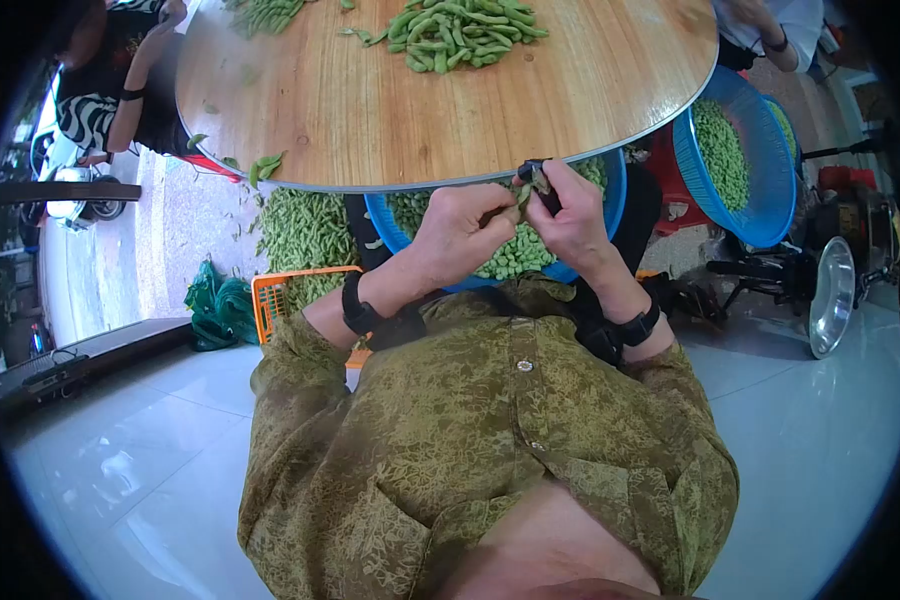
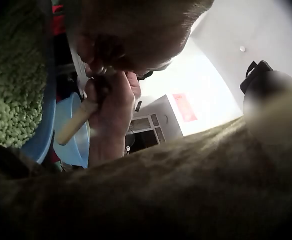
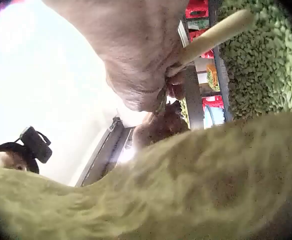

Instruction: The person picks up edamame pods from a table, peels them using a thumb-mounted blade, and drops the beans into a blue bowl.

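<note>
Left hand (image 1: 462, 228) pinching pod (image 1: 524, 194), green, small; perhaps crumpled

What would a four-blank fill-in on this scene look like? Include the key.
1. The heap of green pods lies on the wooden ____.
2. The left hand and right hand are close together over a basin coloured ____.
3. A pale stick juts out from the person's ____ hand.
4. The basket beside the left sleeve is coloured ____.

Missing words: table; blue; right; orange.
</note>
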`<state>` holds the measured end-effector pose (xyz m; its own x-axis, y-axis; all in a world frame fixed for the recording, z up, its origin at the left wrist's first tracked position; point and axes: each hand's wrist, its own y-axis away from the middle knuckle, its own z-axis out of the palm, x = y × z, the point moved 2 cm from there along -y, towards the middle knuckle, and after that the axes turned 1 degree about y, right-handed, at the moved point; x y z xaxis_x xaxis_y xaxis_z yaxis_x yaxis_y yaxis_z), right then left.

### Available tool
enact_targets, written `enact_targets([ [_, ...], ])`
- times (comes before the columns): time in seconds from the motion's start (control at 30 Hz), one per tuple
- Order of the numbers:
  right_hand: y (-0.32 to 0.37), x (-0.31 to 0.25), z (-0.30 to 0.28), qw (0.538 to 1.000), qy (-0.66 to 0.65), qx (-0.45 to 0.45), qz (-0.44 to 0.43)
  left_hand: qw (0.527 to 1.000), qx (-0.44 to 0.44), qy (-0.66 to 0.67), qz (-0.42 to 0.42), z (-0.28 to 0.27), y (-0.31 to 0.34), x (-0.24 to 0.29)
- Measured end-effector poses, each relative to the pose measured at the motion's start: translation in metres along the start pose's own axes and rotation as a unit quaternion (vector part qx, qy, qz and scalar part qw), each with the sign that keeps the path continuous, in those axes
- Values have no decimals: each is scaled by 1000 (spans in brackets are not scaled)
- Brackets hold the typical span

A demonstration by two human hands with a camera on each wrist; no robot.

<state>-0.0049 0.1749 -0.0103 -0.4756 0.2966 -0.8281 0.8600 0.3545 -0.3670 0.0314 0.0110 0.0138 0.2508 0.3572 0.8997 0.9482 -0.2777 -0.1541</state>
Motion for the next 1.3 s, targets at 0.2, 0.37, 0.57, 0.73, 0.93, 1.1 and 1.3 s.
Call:
enact_targets([
  [0.2,4,-5,1,998,33,7,-60,991,-1,80,-110,17,9,-31],
  [0.37,5,-16,2,991,64,1,-119,994,0,31,-105,27,4,-36],
  [0.57,8,12,-3,997,80,12,-12,995,25,-76,51,32,8,-59],
  [0.73,14,2,5,998,1,-19,62,992,40,106,-57,19,17,-27],
  [0.93,15,16,7,997,-10,-60,46,973,19,-223,58,-63,36,-4],
  [1.1,12,10,9,988,89,-75,-99,896,8,-444,26,-134,5,-1],
  [1.3,13,10,9,993,35,-109,30,918,133,-339,160,-125,-116,-56],
])
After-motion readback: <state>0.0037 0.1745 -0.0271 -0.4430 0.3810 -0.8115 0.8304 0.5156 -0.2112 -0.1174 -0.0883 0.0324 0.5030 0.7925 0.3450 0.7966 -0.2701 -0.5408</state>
